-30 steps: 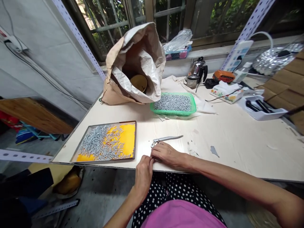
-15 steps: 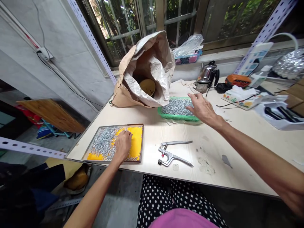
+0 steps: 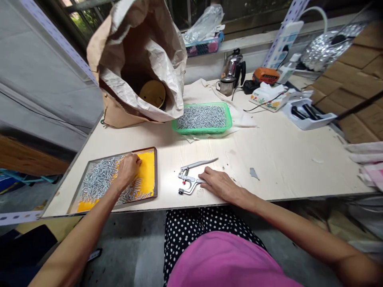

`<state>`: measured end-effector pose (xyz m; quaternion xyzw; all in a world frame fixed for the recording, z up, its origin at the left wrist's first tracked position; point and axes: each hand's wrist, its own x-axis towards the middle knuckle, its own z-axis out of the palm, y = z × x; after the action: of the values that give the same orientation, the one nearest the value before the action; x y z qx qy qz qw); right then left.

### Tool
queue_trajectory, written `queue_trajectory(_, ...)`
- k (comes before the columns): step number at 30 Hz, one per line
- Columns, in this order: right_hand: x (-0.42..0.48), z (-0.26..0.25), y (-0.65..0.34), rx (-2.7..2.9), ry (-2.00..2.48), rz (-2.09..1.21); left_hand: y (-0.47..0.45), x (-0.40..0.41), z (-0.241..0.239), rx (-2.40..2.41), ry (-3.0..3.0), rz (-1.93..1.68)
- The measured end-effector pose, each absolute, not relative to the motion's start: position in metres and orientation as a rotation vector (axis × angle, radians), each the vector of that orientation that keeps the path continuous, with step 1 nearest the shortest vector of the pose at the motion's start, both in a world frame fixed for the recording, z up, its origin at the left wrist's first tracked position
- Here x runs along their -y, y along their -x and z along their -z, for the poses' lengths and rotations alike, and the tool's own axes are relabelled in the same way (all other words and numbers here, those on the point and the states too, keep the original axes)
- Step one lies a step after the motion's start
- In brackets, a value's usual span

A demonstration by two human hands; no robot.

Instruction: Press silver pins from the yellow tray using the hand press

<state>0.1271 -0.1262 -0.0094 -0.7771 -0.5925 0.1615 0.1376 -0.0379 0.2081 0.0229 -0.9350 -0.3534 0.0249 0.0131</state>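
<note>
My left hand (image 3: 129, 169) is over a shallow brown-rimmed tray (image 3: 156, 171), its fingers curled closed; what they hold, if anything, is hidden. Small silvery metal pins (image 3: 100, 179) lie heaped across the tray's yellow base, mostly to the left of the hand. On the table in front of me lie metal pliers (image 3: 188, 184) with a coiled spring between the handles. Closed on their lower handle is my right hand (image 3: 220, 183), its palm hiding the handle's end. The upper handle stays spread apart, untouched.
A green plastic basket (image 3: 229, 119) full of similar pins stands farther back. Beside it a large open paper sack (image 3: 116, 107) leans toward me. A steel pot (image 3: 232, 65), a metal cup (image 3: 226, 85), a tissue pack (image 3: 266, 97) and a white tray (image 3: 311, 124) stand at the back right.
My right hand has come down from beside the green basket onto the pliers' lower handle. My left hand stays closed over the tray. The view has shifted to the right and downward.
</note>
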Motion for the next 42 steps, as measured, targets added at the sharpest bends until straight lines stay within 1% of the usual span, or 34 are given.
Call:
queue_trajectory(4, 0.119, 0.013, -0.132, 1.771, 2.231, -0.465, 0.031, -0.154, -0.039, 1.171, 3.25, 0.178)
queue_trajectory(6, 0.118, 0.014, -0.134, 1.814, 2.184, -0.44, 0.031, -0.116, -0.04, 1.358, 3.476, 0.193)
queue_trajectory(9, 0.119, 0.013, -0.137, 1.843, 2.137, -0.357, 0.033, -0.07, -0.033, 1.759, 3.713, 0.16)
queue_trajectory(13, 0.122, 0.012, -0.139, 1.878, 2.12, -0.236, 0.039, -0.041, -0.019, 2.215, 3.742, 0.243)
queue_trajectory(17, 0.123, 0.015, -0.143, 1.929, 2.124, -0.205, 0.039, -0.033, -0.008, 2.483, 3.678, 0.302)
queue_trajectory(19, 0.122, 0.016, -0.144, 1.93, 2.128, -0.204, 0.037, -0.029, -0.004, 2.611, 3.635, 0.272)
queue_trajectory(22, 0.122, 0.012, -0.144, 1.929, 2.15, -0.236, 0.034, -0.025, 0.0, 2.721, 3.567, 0.157)
queue_trajectory(25, 0.123, 0.009, -0.143, 1.932, 2.165, -0.271, 0.033, -0.026, 0.0, 2.72, 3.533, -0.007)
queue_trajectory(32, 0.117, 0.027, -0.146, 1.921, 2.108, -0.282, 0.031, -0.038, -0.004, 2.57, 3.557, -0.554)
queue_trajectory(36, 0.115, 0.025, -0.148, 1.896, 2.126, -0.379, 0.027, -0.048, -0.006, 2.496, 3.583, -0.884)
queue_trajectory(42, 0.115, 0.022, -0.151, 1.907, 2.083, -0.395, 0.022, -0.055, -0.007, 2.286, 3.597, -1.151)
